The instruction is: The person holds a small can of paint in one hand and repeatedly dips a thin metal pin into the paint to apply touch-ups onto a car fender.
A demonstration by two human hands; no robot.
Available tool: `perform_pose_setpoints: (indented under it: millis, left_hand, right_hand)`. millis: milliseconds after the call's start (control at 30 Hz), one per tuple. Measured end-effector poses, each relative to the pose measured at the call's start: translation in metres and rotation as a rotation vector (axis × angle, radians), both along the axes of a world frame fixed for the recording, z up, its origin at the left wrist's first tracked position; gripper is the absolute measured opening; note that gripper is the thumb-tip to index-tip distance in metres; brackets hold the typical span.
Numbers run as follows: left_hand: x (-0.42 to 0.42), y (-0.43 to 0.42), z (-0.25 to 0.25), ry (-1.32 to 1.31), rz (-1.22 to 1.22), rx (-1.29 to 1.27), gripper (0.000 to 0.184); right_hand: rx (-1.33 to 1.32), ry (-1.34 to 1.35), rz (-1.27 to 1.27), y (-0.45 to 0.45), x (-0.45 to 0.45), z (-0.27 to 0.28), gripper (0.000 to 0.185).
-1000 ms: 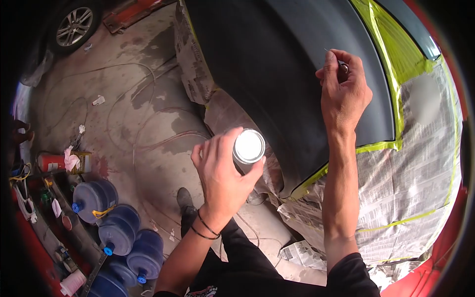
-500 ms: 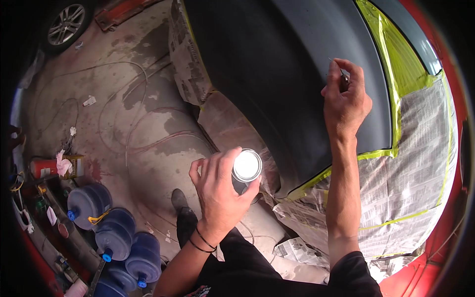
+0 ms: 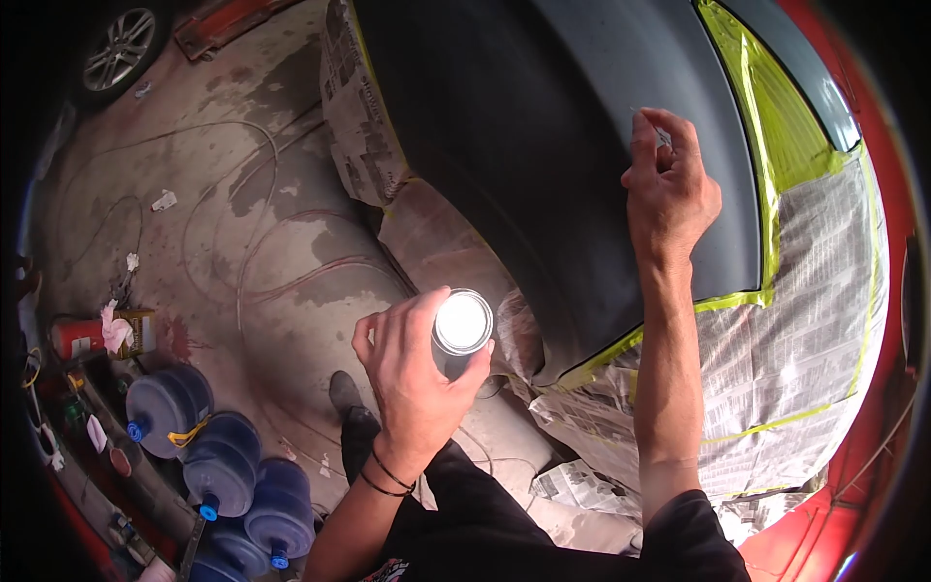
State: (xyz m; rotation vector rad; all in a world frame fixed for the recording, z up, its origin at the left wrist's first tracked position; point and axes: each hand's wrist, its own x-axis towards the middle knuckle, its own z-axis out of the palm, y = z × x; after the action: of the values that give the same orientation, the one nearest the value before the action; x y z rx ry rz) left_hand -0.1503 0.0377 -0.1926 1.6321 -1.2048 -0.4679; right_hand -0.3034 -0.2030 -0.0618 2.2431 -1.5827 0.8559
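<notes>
A small round metal can [image 3: 462, 322], bright white on top, is held upright by my left hand [image 3: 415, 373], with fingers and thumb wrapped around its sides. Over the dark grey car panel [image 3: 543, 145], my right hand [image 3: 671, 189] pinches a thin, pointed item between thumb and index finger. Only its fine tip shows; the rest is hidden by the fingers. Yellow-green masking tape [image 3: 766, 209] borders the panel, and newspaper sheets [image 3: 795, 320] cover the parts beside it.
Several blue water bottles [image 3: 221, 466] lie at the lower left, near a red can [image 3: 80, 338] with a pink cloth. A looped hose [image 3: 276, 175] runs over the stained floor. A car wheel [image 3: 118, 48] stands at the upper left.
My left hand and the can have moved down and slightly left in view. My right hand dipped and then rose a little over the panel. The whole view has shifted slightly.
</notes>
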Motion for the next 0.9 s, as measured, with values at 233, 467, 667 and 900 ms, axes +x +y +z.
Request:
perform_pose_setpoints:
  millis: [233, 467, 667, 900]
  left_hand:
    - [0.0072, -0.0022, 0.0011, -0.008, 0.014, 0.006, 0.079]
    - [0.009, -0.0075, 0.0022, -0.017, 0.019, -0.013, 0.08]
    - [0.0075, -0.0088, 0.0029, -0.004, 0.011, -0.012, 0.081]
    - [0.0084, -0.0083, 0.0044, -0.006, 0.007, -0.01, 0.081]
  right_hand:
    - [-0.02, 0.031, 0.009, -0.002, -0.001, -0.0021, 0.015]
    - [0.001, 0.028, 0.003, -0.0017, -0.0009, -0.0016, 0.015]
    - [0.041, 0.003, -0.029, -0.0004, -0.0017, -0.0006, 0.025]
    - [-0.007, 0.051, 0.003, -0.0015, -0.0021, -0.0023, 0.015]
